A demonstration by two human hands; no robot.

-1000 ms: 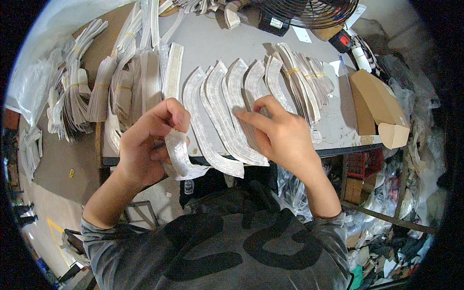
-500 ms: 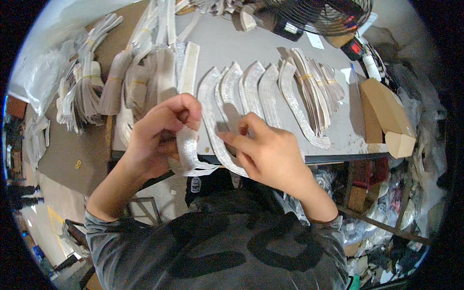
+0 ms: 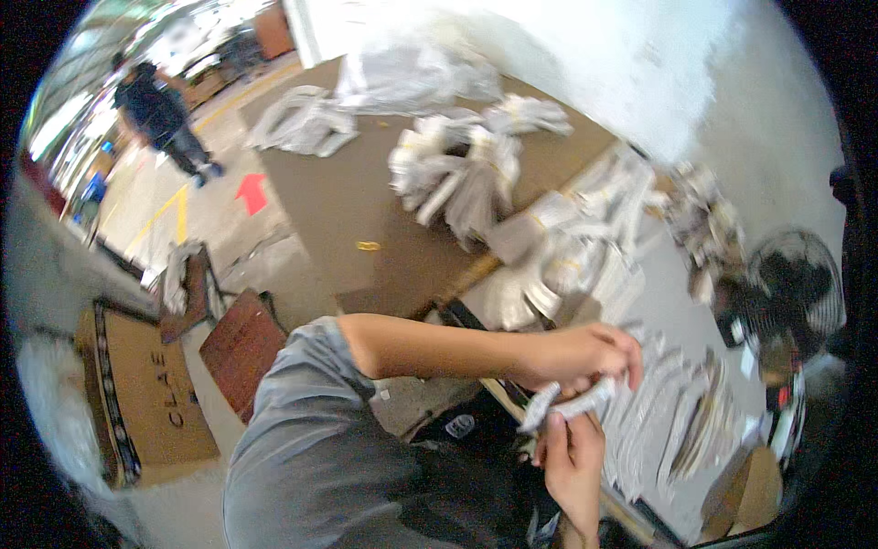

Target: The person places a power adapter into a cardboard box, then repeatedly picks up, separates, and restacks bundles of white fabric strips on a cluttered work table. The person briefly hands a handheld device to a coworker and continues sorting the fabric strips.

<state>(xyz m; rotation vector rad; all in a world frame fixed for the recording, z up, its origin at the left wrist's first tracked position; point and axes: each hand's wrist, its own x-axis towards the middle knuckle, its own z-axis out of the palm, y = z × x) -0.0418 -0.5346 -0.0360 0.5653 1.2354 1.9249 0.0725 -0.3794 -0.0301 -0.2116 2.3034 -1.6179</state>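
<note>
A white, slightly shiny strip of material point(image 3: 593, 400) is bent between my two hands over the table's front edge. My left hand point(image 3: 590, 355) has its fingers closed on the upper part of this strip. Lower down, my right hand point(image 3: 574, 453) pinches it between thumb and fingers. Similar curved white strips point(image 3: 636, 412) lie in a row on the grey table beyond my hands. Farther left are bundled strips point(image 3: 572, 265), some tied with yellow bands. Blur hides the strip's finer detail.
A brown table point(image 3: 320, 201) holds tied bundles point(image 3: 457, 174), a clear plastic bag point(image 3: 402, 78) and a yellow band point(image 3: 368, 245). A black fan point(image 3: 796, 284) stands at right. Cardboard point(image 3: 151, 393) and a reddish-brown board point(image 3: 242, 352) are at lower left. A person point(image 3: 160, 119) is on the far floor.
My view has swung left, bringing the brown table, floor and a person into sight. My right hand, formerly apart from the held strip, now grips it too.
</note>
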